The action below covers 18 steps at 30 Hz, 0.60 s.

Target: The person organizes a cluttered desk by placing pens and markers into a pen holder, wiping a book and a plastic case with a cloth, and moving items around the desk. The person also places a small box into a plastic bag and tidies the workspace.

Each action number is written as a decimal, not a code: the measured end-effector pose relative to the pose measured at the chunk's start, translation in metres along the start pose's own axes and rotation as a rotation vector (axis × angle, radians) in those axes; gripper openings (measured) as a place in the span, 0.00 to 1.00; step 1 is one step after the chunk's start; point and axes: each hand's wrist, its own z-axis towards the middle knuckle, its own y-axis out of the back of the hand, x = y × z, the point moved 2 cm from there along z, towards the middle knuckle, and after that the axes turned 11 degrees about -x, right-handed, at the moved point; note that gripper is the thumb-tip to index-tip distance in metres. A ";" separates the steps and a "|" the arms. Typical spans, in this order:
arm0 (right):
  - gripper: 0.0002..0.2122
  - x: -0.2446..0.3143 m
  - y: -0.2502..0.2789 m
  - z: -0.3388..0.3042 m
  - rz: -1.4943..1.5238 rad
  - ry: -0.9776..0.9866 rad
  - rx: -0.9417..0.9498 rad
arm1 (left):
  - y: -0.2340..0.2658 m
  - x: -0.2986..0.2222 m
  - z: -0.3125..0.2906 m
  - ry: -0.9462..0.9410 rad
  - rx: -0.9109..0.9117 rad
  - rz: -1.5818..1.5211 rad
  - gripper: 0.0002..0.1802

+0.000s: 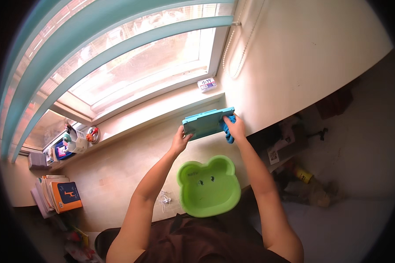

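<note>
Between my hands, above the far side of the table, a flat blue rectangular case (205, 123), tablet-like, is held tilted up with its dark face toward me. My left hand (179, 140) grips its left end, the thumb on the lower corner. At the right end my right hand (236, 126) pinches it with the thumb in front. A crumpled blue cloth (229, 136) is also held in that hand, partly hidden by the fingers. Nearer to me, a green bear-shaped basin (210, 189) stands on the table below the case.
Books (66, 196) are stacked at the table's left. Along the windowsill (131, 107) stand a white pen holder (77, 142) and a small white box (206, 84). A white cord (164, 199) lies left of the basin. A wall rises at the right, beside a bead chain (242, 52).
</note>
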 end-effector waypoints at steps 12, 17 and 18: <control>0.30 -0.005 -0.044 0.055 0.130 0.054 0.036 | -0.020 0.044 0.062 0.120 -0.135 -0.136 0.20; 0.29 0.002 -0.045 0.056 0.135 0.052 0.062 | -0.021 0.031 0.060 0.121 -0.154 -0.075 0.20; 0.29 0.005 -0.044 0.056 0.142 0.031 0.070 | -0.021 0.030 0.061 0.115 -0.157 -0.069 0.20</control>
